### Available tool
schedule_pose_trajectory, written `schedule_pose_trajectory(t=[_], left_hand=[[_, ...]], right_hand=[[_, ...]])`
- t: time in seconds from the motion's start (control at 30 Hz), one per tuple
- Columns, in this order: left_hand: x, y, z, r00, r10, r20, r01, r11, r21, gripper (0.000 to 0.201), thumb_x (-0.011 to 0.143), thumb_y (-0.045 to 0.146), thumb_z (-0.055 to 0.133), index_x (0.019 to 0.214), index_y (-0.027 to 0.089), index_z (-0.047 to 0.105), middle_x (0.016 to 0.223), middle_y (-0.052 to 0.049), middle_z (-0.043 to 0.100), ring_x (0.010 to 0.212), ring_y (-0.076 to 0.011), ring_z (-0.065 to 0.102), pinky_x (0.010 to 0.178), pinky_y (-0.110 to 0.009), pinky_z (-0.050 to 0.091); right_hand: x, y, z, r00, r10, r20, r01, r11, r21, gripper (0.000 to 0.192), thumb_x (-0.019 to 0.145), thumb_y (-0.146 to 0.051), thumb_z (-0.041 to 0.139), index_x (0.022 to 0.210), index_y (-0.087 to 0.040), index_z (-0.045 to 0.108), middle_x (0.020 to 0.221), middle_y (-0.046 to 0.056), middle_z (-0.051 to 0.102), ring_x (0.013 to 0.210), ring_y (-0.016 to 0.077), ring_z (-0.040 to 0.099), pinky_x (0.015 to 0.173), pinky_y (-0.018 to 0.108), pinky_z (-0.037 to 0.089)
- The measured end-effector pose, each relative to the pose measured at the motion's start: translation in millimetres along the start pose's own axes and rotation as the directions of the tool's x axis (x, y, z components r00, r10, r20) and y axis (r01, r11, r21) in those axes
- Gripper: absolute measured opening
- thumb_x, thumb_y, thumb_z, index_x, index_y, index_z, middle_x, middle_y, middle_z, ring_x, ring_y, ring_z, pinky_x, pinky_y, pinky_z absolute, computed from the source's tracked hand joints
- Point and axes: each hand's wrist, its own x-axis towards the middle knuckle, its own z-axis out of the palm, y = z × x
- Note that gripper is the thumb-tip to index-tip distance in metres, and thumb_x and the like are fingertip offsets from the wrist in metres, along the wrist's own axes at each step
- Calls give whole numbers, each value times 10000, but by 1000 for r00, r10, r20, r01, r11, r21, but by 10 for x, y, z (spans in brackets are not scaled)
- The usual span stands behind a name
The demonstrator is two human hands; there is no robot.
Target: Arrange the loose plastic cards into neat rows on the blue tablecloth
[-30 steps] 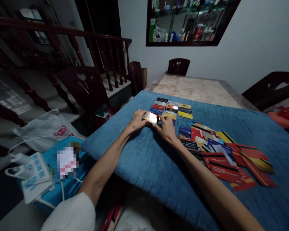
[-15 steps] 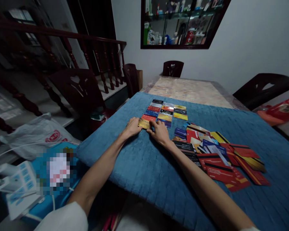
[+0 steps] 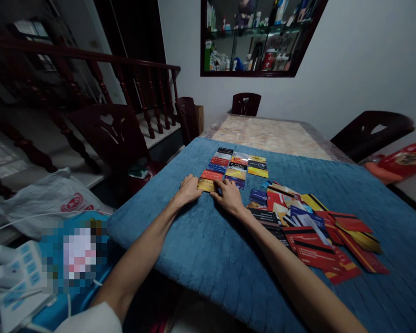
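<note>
A gold bank card [image 3: 205, 185] lies at the near end of the left column of overlapped cards on the blue cloth. My left hand [image 3: 189, 189] grips its left edge, fingers bent and together. At its right edge, my right hand [image 3: 229, 196] holds it between curled fingers and thumb. Just beyond it is a red card [image 3: 212, 175], then blue, red, grey and black ones. To the right runs a second column with a black card [image 3: 237, 167], and a shorter third one with a yellow card [image 3: 258, 172].
A loose heap of cards, with a red card [image 3: 310, 246] near its front, spreads right of my right forearm. The blue cloth [image 3: 201, 249] covers the table's near part. Dark wooden chairs [image 3: 247, 104] stand around it. A power strip [image 3: 24, 273] lies at lower left.
The view has tilted and shifted slightly, so everything sits a little lower in the picture. Both hands stay on the gold card, which keeps its place in the column.
</note>
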Motion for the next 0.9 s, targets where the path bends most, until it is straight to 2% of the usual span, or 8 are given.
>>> schedule_pose_trajectory(t=[0.13, 0.3, 0.5, 0.7, 0.9], left_hand=[[-9, -5, -6, 1000, -6, -15, 6, 1000, -23, 272, 804, 263, 609, 1021, 110, 673, 1086, -143, 647, 998, -253, 610, 892, -330, 490], [-11, 3, -28, 1000, -9, 6, 8, 1000, 25, 297, 836, 264, 578, 1055, 85, 669, 1082, -147, 641, 983, -235, 613, 880, -304, 481], [21, 2, 5, 1000, -18, -12, 19, 998, 60, 285, 843, 266, 585, 1049, 90, 674, 1073, -152, 648, 995, -248, 613, 893, -312, 479], [8, 7, 29, 998, 49, -44, -49, 999, 13, 351, 847, 212, 555, 1180, 147, 645, 1077, -119, 652, 1014, -251, 609, 928, -338, 480], [34, -10, 41, 996, 70, -52, -70, 998, 9, 286, 867, 219, 527, 1109, 176, 673, 1032, -105, 654, 995, -250, 595, 926, -359, 484]], right_hand=[[0, 3, 10, 1000, 0, -11, 0, 1000, 8, 447, 931, -430, 568, 1317, -206, 547, 1251, 127, 596, 1114, 288, 499, 855, 376, 426], [-7, -14, 13, 999, -35, -25, 34, 999, -40, 358, 943, -438, 557, 1222, -216, 583, 1224, 122, 605, 1105, 280, 493, 835, 368, 433], [-19, -40, -1, 999, -34, -3, 33, 995, -96, 359, 970, -450, 512, 1242, -228, 588, 1253, 122, 581, 1151, 286, 473, 834, 370, 446], [-27, -46, -34, 999, -38, 6, 39, 993, -109, 328, 980, -424, 491, 1215, -227, 606, 1267, 124, 576, 1153, 278, 474, 838, 370, 459], [-18, -38, -47, 998, -57, -5, 56, 991, -125, 332, 994, -436, 456, 1194, -232, 625, 1268, 110, 588, 1136, 267, 486, 854, 370, 464]])
